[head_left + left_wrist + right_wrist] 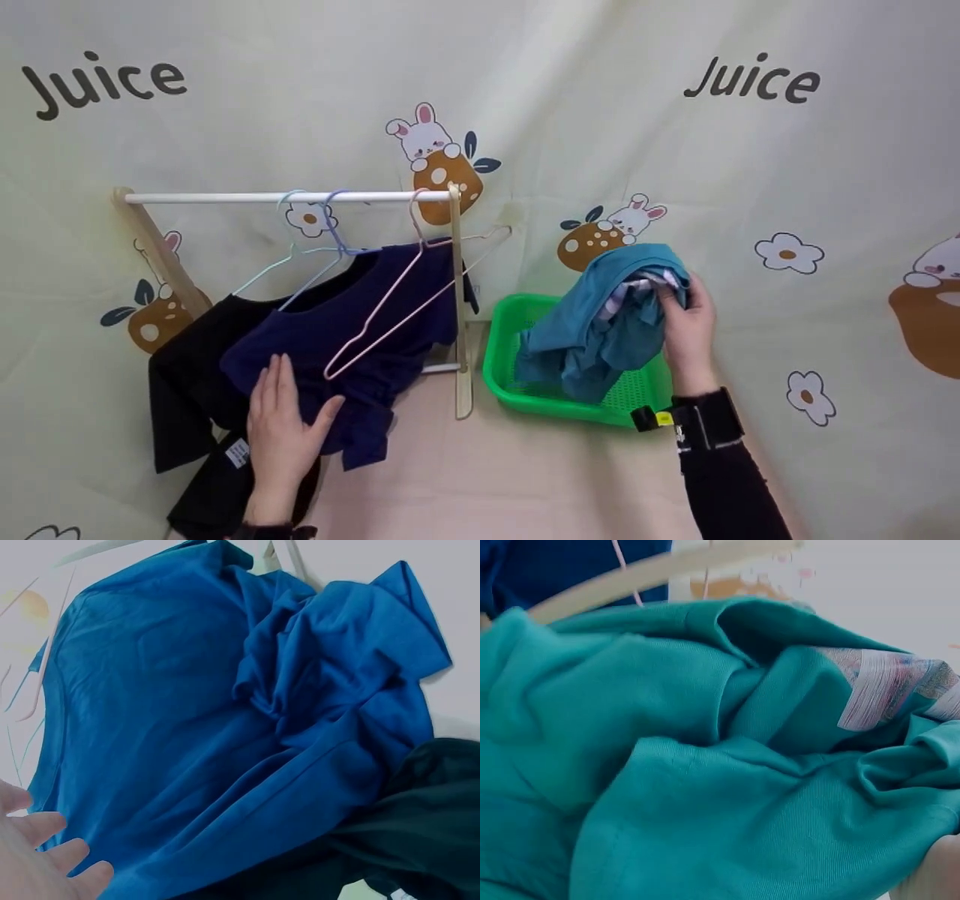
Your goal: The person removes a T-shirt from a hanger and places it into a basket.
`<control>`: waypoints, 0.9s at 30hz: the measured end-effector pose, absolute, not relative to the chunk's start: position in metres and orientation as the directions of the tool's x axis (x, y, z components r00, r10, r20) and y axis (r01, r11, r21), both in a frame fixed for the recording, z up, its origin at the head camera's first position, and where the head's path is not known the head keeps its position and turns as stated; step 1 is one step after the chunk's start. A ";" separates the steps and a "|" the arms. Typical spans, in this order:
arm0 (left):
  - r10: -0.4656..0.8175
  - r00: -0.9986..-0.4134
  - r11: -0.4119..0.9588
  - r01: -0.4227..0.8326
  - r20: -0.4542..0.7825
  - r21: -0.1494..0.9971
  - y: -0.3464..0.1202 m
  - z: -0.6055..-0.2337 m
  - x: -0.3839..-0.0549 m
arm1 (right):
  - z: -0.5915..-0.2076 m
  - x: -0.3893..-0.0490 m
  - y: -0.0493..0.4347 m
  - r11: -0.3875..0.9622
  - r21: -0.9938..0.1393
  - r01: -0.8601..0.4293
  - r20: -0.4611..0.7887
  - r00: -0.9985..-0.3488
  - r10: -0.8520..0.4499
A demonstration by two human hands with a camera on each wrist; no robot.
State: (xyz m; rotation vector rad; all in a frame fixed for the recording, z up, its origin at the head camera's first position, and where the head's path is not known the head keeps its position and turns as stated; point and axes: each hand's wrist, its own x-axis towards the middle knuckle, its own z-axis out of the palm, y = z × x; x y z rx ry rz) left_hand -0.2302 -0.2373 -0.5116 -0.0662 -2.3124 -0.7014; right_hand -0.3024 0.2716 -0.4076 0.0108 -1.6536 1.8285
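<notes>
My right hand (pixel 690 337) grips a teal garment (pixel 577 322) by its upper edge, and the lower part hangs into a green basket (pixel 501 390). A pale patterned patch (pixel 881 686) shows inside its folds in the right wrist view. On the left, my left hand (pixel 281 427) has its fingers straight and thumb spread, right at the front of a navy shirt (pixel 315 345). That shirt hangs from a blue hanger (pixel 334 247); in the left wrist view the shirt (pixel 172 720) looks bright blue. Behind it a black garment (pixel 187 367) hangs on a mint hanger (pixel 281 262).
A rack with a white rail (pixel 225 199) and wooden legs (pixel 463 390) stands left of the basket. A bare pink hanger (pixel 375 319) hangs near the rail's right end. Behind is a printed cloth backdrop (pixel 600 112).
</notes>
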 end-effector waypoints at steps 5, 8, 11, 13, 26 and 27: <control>-0.147 -0.722 0.853 0.254 0.676 0.456 -0.242 -0.506 -0.231 | -0.428 -0.315 0.290 0.141 -0.930 -0.339 0.366 -0.831 0.420; -0.146 -0.707 0.850 0.269 0.692 0.454 -0.243 -0.503 -0.231 | -0.446 -0.321 0.299 0.207 -0.950 -0.235 0.295 -0.893 0.341; -0.137 -0.693 0.852 0.282 0.708 0.441 -0.244 -0.500 -0.233 | -0.461 -0.323 0.306 0.260 -0.954 -0.152 0.227 -0.930 0.289; -0.133 -0.686 0.854 0.287 0.715 0.434 -0.244 -0.498 -0.234 | -0.469 -0.323 0.308 0.291 -0.949 -0.119 0.204 -0.937 0.283; -0.104 -0.652 0.864 0.315 0.751 0.393 -0.240 -0.475 -0.249 | -0.514 -0.306 0.307 0.556 -0.824 -0.108 0.223 -0.964 0.143; -0.104 -0.649 0.863 0.318 0.753 0.392 -0.239 -0.473 -0.250 | -0.517 -0.305 0.306 0.572 -0.811 -0.122 0.237 -0.963 0.131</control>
